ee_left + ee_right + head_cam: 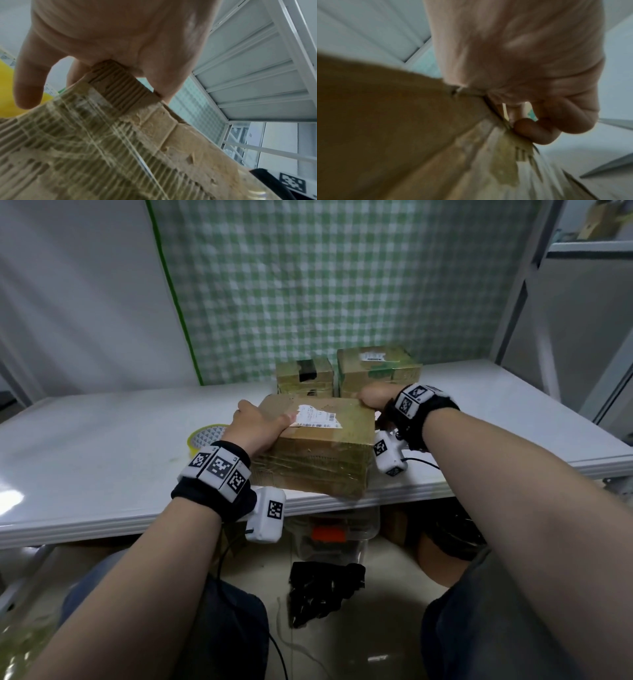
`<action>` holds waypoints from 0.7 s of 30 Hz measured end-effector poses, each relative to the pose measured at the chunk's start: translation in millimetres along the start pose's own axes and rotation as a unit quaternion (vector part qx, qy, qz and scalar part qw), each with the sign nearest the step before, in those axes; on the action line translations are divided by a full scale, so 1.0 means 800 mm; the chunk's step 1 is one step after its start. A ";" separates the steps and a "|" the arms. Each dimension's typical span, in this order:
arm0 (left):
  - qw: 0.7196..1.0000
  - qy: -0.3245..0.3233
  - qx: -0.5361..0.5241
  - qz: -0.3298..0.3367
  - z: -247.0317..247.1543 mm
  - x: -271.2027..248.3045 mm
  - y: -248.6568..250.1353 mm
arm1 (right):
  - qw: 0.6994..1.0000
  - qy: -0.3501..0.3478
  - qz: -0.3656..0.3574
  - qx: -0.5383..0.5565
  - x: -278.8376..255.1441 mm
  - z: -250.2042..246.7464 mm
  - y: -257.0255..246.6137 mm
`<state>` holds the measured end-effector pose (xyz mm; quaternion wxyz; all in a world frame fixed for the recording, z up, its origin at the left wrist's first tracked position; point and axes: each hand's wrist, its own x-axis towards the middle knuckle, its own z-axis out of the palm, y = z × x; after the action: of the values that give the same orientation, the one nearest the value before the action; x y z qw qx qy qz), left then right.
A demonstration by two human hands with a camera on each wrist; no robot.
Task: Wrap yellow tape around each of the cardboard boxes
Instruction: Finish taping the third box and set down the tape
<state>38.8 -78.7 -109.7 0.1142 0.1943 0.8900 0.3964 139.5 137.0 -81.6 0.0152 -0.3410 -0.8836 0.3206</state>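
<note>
Head view, looking down past two bare forearms: a large cardboard box (317, 445) sits at the near edge of a white surface (102, 460), directly in front of the person, its long side running left to right. The left hand (255, 424) grips the box's left top corner, thumb lying across the top toward a white shipping label (317, 416), the other fingers (29, 86) curled down the side. The right hand (375, 398) holds the far right top corner; the blurred right wrist view shows its fingers (532, 130) curled against the edge. Yellowish tape already bands the box's front.

The roll of yellow tape (207, 436) lies on the surface just left of the box, nearest the left hand, untouched. Two smaller boxes (305, 378) (378, 369) stand side by side just behind, both shiny with tape. A green checked cloth (325, 285) hangs as a backdrop, with white shelving (582, 302) to the right and clutter on the floor beneath.
</note>
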 end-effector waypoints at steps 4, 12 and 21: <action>1.000 -0.005 -0.017 -0.018 -0.003 0.003 0.002 | 0.988 -0.010 0.049 0.148 -0.031 -0.003 0.013; 0.994 0.046 -0.094 0.015 -0.013 -0.006 0.011 | 0.969 0.016 -0.017 0.247 -0.076 -0.006 0.005; 0.958 0.127 -0.242 0.086 -0.025 -0.013 0.019 | 0.961 0.168 -0.134 0.173 -0.112 -0.031 -0.014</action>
<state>44.8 -87.4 -84.4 0.0091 0.1852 0.7546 0.6294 208.1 89.8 -38.3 0.2645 -0.2603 -0.8372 0.4017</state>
